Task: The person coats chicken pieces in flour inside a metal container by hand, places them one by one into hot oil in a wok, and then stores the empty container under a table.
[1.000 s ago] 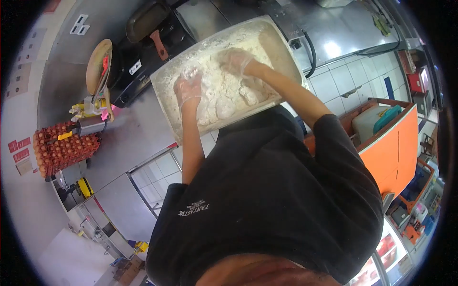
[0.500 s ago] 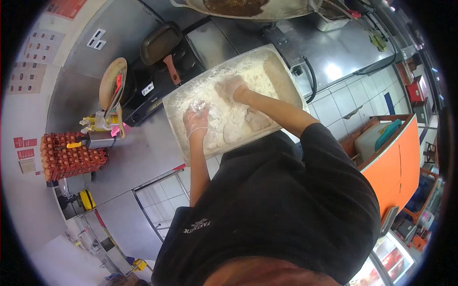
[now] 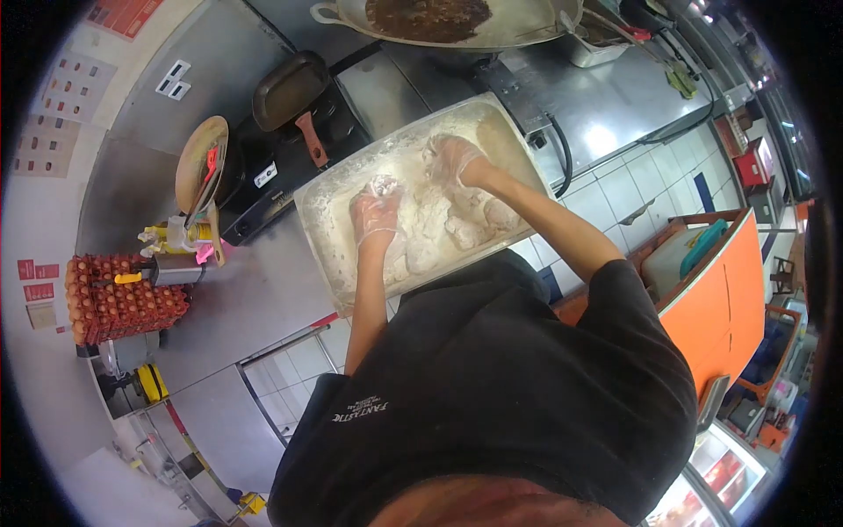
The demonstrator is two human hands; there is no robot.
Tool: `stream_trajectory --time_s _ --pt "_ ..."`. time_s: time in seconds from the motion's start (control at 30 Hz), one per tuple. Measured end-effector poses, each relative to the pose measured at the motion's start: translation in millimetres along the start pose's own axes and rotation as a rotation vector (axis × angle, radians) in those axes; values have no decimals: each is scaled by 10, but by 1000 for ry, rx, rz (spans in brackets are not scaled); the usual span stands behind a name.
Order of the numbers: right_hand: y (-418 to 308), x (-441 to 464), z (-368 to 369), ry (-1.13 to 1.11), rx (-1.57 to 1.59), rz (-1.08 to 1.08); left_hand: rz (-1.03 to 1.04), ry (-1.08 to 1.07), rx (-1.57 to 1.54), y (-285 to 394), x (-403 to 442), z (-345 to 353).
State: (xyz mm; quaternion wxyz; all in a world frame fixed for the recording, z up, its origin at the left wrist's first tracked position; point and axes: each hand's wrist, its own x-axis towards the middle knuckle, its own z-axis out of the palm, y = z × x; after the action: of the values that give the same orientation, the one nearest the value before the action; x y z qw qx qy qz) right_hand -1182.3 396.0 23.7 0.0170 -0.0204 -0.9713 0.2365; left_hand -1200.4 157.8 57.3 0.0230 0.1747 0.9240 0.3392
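Note:
A large pale tray holds white flour and several flour-coated pieces. My left hand, in a clear plastic glove, is in the left half of the tray, its fingers closed round a floured lump. Further right, near the tray's far side, my right hand is also gloved. Its fingers curl inward at the flour; what they hold, if anything, is hidden. More coated pieces lie below my right wrist, along the tray's near side.
Beyond the tray is a wide pan with brown contents. A square pan rests on a black stove to the left. Stacked egg trays stand at far left. An orange-sided cabinet is on the right.
The camera view has shifted, bringing the wide pan into sight. My right hand has moved slightly right and away from me within the tray. My left hand stays in the left half.

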Motion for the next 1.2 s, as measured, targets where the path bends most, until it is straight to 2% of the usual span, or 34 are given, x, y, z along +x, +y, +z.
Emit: stream_trajectory --time_s 0.07,0.1,0.17,0.23,0.27,0.33,0.37,0.43,0.47,0.53,0.57,0.6,0.63,0.67,0.7,0.77,0.83,0.87,0.93,0.97,1.0,1.07,1.13,1.2 --pt "-129 -122 -105 -88 200 -36 18 -16 1 52 25 50" --pt "-182 -191 -157 -84 197 -34 31 -36 7 119 30 40" --pt "-213 -269 -189 -166 548 -101 47 -56 11 315 22 -27" --pt "-144 -247 -71 -251 799 -189 -84 -104 36 535 -5 -146" --pt "-83 -232 32 -310 935 -257 -86 -102 35 537 -1 -152" --pt "-120 -276 -72 -351 965 -238 33 -105 -129 535 22 -156" --pt "-146 -289 -122 -389 995 -219 30 -101 -129 512 19 -169" --pt "-115 -264 -136 -448 1017 -185 97 -185 -419 436 18 -180" --pt "-108 -259 -134 -505 1041 -148 92 -181 -419 390 9 -163" --pt "-203 -293 -305 -474 1069 -166 11 -97 -846 263 3 -108" --pt "-260 -296 -431 -438 1098 -180 9 -88 -847 180 5 -103" --pt "-272 -252 -518 -445 1095 -184 -82 -45 -903 68 -3 -117" --pt "-274 -185 -626 -447 1023 -257 -173 -2 -959 -1 -12 -151" --pt "-269 -153 -734 -448 950 -327 -176 2 -962 -65 -38 -175" --pt "-366 -196 -1024 -332 804 -329 -248 -16 -870 -112 -75 -217" --pt "-598 -220 -1646 -300 758 -295 -320 -27 -779 -364 -140 -195" --pt "-686 -151 -2028 -199 625 -302 -131 -110 -566 -875 -228 86" --pt "-634 -25 -2147 -133 537 -345 -131 -105 -567 -916 -308 119" --pt "-368 350 -2393 -73 -23 -698 -178 -284 -141 -935 -470 181" --pt "-246 523 -2542 12 -310 -845 -182 -281 -146 -942 -507 200" --pt "-223 620 -2643 45 -268 -775 -144 -500 23 -950 -533 217" --pt "-150 791 -2800 32 -60 -550 -106 -712 190 -1038 -575 309" --pt "27 1074 -2847 -15 0 -395 28 -608 254 -1297 -616 515" --pt "274 1392 -2780 -83 -2 -273 14 -558 277 -1445 -638 614"
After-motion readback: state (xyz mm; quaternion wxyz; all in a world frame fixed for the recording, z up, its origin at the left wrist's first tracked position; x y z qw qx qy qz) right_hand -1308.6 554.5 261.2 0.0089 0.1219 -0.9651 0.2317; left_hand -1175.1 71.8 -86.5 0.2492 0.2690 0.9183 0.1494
